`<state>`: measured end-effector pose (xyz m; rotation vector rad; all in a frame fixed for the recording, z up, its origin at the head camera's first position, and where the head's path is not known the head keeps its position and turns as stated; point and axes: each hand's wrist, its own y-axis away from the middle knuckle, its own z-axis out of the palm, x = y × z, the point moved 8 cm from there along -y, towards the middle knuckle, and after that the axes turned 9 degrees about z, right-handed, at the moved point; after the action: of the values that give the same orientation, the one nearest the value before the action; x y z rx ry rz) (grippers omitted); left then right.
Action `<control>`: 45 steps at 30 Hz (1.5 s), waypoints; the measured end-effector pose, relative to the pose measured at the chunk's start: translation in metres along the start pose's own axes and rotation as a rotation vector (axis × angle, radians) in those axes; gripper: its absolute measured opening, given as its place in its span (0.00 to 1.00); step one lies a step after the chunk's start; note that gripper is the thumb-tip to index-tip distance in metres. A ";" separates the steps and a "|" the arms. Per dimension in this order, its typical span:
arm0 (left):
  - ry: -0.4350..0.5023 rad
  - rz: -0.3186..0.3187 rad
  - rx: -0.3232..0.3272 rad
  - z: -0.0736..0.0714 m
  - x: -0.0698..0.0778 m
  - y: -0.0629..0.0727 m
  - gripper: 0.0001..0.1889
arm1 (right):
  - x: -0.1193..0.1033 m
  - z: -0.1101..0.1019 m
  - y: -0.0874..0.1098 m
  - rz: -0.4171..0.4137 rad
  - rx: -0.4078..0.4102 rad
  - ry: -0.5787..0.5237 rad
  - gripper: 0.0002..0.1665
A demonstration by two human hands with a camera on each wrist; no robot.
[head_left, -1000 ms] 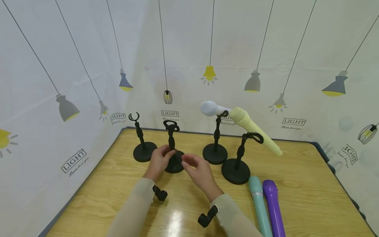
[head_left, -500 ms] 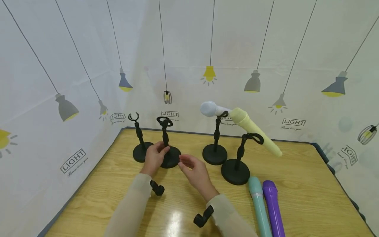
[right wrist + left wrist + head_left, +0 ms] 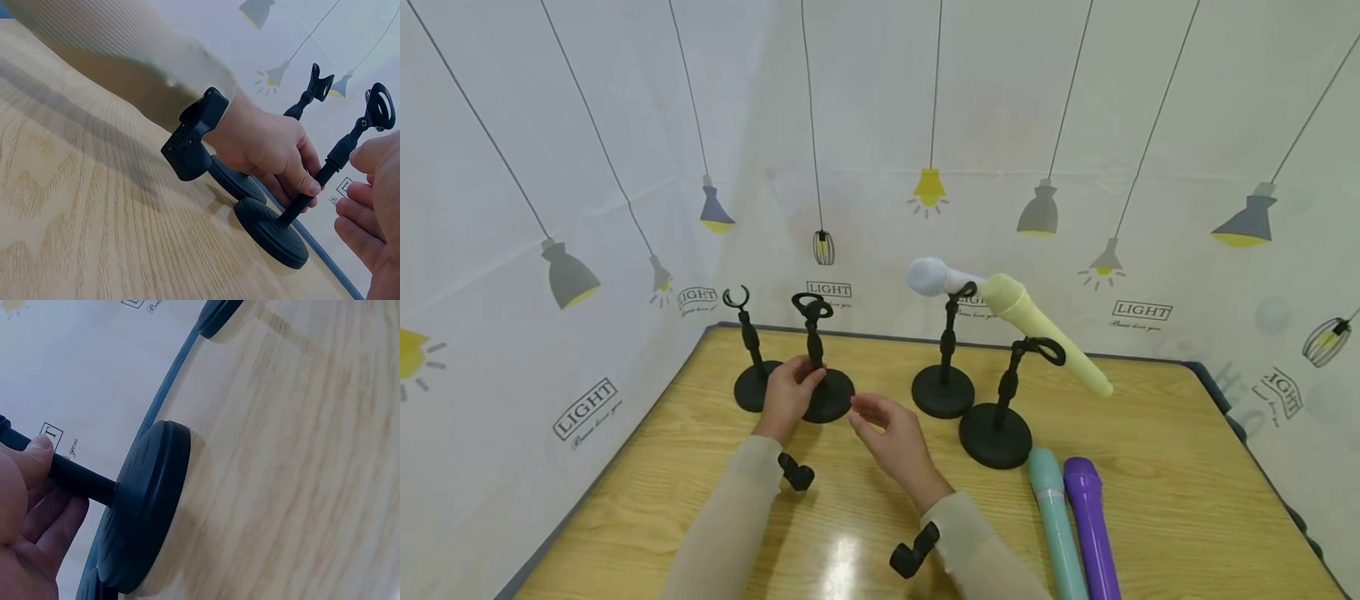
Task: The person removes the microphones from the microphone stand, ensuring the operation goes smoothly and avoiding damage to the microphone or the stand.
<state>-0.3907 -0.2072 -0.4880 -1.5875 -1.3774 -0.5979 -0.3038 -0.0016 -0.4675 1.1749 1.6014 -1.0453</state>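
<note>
A black microphone stand (image 3: 831, 395) with a round base stands at the left of the table. My left hand (image 3: 787, 395) grips its pole between thumb and fingers, seen close in the left wrist view, where the stand's base (image 3: 150, 506) rests on the table. To the right of that base my right hand (image 3: 891, 437) hovers with fingers loosely bent and nothing in them. Another black stand (image 3: 751, 350) with a C-shaped clip is just left of the gripped one, its base partly behind my left hand.
Two stands to the right bear a white microphone (image 3: 928, 277) and a yellow microphone (image 3: 1045, 329). A teal microphone (image 3: 1057, 521) and a purple microphone (image 3: 1092, 525) lie side by side on the wooden table (image 3: 1195, 492). A lamp-printed backdrop (image 3: 880, 125) surrounds the table.
My left hand has shifted the gripped stand leftward and slightly back, close to the leftmost stand. My right hand has drifted a little left, still holding nothing.
</note>
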 end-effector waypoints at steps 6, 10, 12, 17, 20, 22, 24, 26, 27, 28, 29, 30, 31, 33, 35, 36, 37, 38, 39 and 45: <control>-0.007 -0.065 -0.069 0.000 -0.004 0.006 0.20 | 0.004 -0.006 0.004 0.016 0.019 0.029 0.19; -0.023 -0.086 -0.073 -0.003 -0.005 0.014 0.24 | 0.006 -0.011 0.005 0.017 0.023 0.021 0.20; -0.025 -0.086 -0.048 -0.005 -0.005 0.019 0.24 | 0.007 -0.014 0.006 0.026 0.026 0.015 0.19; 0.014 -0.077 0.039 -0.010 -0.001 0.030 0.20 | 0.013 -0.028 0.006 0.037 0.063 0.002 0.18; 0.075 -0.063 0.078 -0.010 0.003 0.033 0.17 | 0.014 -0.038 0.007 0.026 0.089 0.003 0.18; 0.134 -0.037 0.073 -0.006 0.007 0.034 0.16 | 0.014 -0.043 0.007 0.017 0.103 0.002 0.18; 0.193 -0.011 0.027 0.002 0.012 0.035 0.16 | 0.014 -0.048 0.009 0.019 0.116 0.003 0.17; 0.228 0.004 -0.060 0.014 0.018 0.036 0.16 | 0.015 -0.053 0.011 0.017 0.130 0.006 0.17; 0.240 0.011 -0.115 0.021 0.021 0.038 0.17 | 0.015 -0.056 0.012 0.021 0.138 0.011 0.17; 0.246 0.015 -0.173 0.028 0.024 0.039 0.18 | 0.016 -0.059 0.013 0.029 0.144 0.016 0.17; 0.250 0.020 -0.232 0.036 0.028 0.041 0.19 | 0.016 -0.062 0.014 0.032 0.149 0.021 0.17; 0.249 0.026 -0.283 0.043 0.032 0.042 0.19 | 0.016 -0.066 0.016 0.036 0.156 0.026 0.17; 0.244 0.034 -0.328 0.050 0.035 0.044 0.20 | 0.017 -0.070 0.017 0.037 0.165 0.031 0.17; 0.260 0.055 -0.396 0.062 0.044 0.046 0.21 | 0.017 -0.078 0.019 0.047 0.179 0.041 0.17; 0.262 0.076 -0.431 0.071 0.051 0.047 0.22 | 0.018 -0.086 0.020 0.059 0.195 0.048 0.18; 0.262 0.089 -0.445 0.075 0.055 0.048 0.22 | 0.018 -0.090 0.021 0.064 0.202 0.054 0.18; 0.267 0.098 -0.459 0.079 0.059 0.049 0.23 | 0.017 -0.094 0.023 0.066 0.209 0.063 0.19; 0.276 0.100 -0.472 0.083 0.062 0.049 0.23 | 0.016 -0.098 0.024 0.070 0.214 0.071 0.19; 0.279 0.107 -0.484 0.087 0.065 0.050 0.23 | 0.015 -0.102 0.025 0.068 0.223 0.078 0.18; 0.306 0.127 -0.538 0.117 0.081 0.052 0.22 | 0.012 -0.130 0.034 0.049 0.267 0.105 0.18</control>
<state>-0.3439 -0.0627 -0.4912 -1.8839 -0.9206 -1.1500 -0.2934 0.1312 -0.4482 1.4603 1.5373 -1.2100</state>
